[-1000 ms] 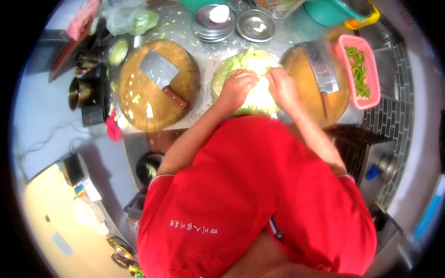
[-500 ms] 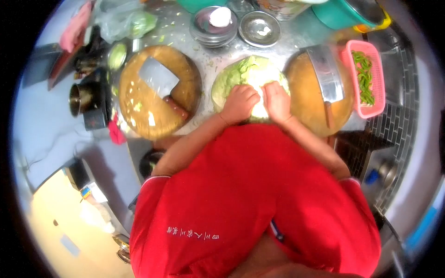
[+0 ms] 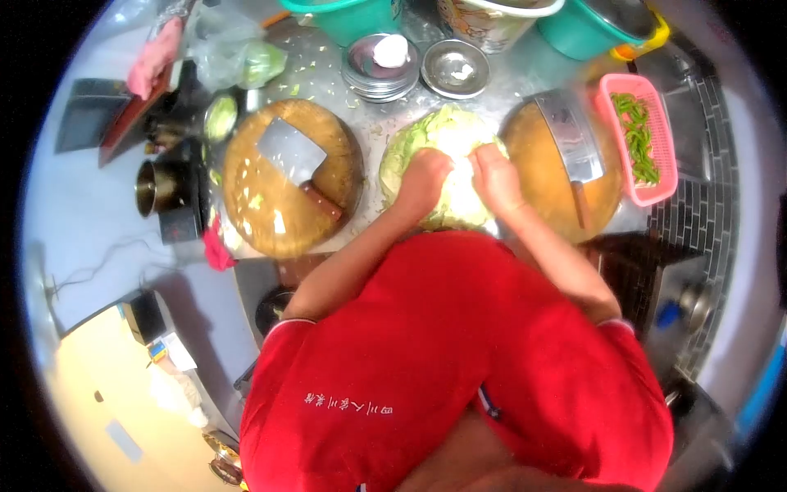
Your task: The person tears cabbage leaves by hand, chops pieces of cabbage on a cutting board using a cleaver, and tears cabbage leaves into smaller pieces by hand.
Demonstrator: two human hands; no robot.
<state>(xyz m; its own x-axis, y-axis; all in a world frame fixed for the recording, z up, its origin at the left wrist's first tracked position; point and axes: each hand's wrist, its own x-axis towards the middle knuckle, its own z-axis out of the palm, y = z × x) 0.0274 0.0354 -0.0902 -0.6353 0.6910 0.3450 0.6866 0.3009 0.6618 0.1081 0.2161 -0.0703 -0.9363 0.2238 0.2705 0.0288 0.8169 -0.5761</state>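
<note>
A round heap of pale green leafy vegetable [image 3: 447,127], perhaps cabbage, fills a container whose rim I cannot make out. My left hand [image 3: 425,176] is closed at its left side, and my right hand [image 3: 493,174] is closed close by on the right. Glare and my fingers hide whatever bits they pinch. To the left, a cleaver [image 3: 291,152] lies on a round wooden board [image 3: 254,209] with scattered scraps. Another cleaver [image 3: 574,143] rests on the right-hand round board [image 3: 533,176].
Behind the heap are stacked metal plates [image 3: 381,82] and a single metal dish [image 3: 443,70]. A pink basket [image 3: 668,160] of green peppers stands at the right. Teal tubs [image 3: 578,37] and a patterned bucket [image 3: 484,25] line the back. A plastic bag [image 3: 217,57] lies at the back left.
Both hands stay at the heap, with small shifts of the fingers among the leaves. The leaves look more spread and loose than half a second ago. The whole view has shifted slightly.
</note>
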